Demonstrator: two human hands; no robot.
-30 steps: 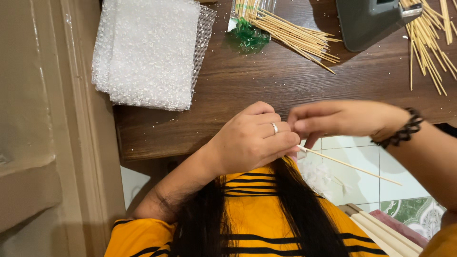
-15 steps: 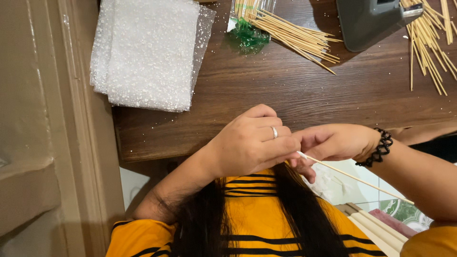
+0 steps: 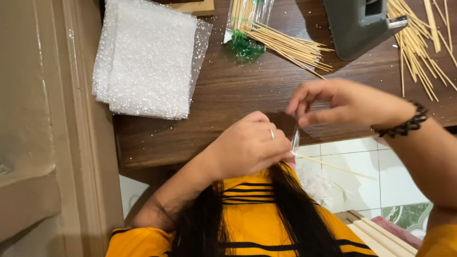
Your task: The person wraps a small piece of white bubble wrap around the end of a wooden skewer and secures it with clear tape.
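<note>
My left hand, with a ring on one finger, is closed around the end of a thin wooden skewer that sticks out to the right below the table edge. My right hand, a dark bead bracelet on its wrist, hovers over the table's front edge and pinches a strip of clear tape that runs down to the skewer by the left hand's fingertips. Both hands work just above my orange striped shirt and long dark hair.
A dark wooden table carries a stack of white sparkly mesh squares at the left, a pile of skewers with a green-based clear packet, a grey tape dispenser and more loose skewers at the right. Tiled floor shows below.
My right hand has risen from beside the left hand up and to the right over the table edge, drawing the clear tape taut. The left hand and skewer stay in place.
</note>
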